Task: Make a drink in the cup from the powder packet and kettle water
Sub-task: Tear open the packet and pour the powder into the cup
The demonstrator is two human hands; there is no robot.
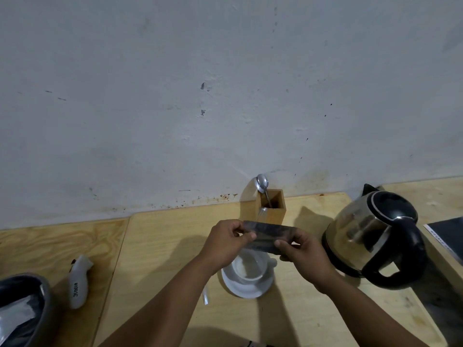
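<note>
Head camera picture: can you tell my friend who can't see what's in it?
Two bare hands, left hand and right hand, hold a dark, flat powder packet above a white cup on a white saucer. A shiny steel kettle with a black handle stands to the right, on a pale wooden table.

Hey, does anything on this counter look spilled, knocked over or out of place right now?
Nothing spilled. Only the white handheld gadget lies on its side at the left. The cup sits upright on its saucer, and both hands hold the packet above it.
</note>
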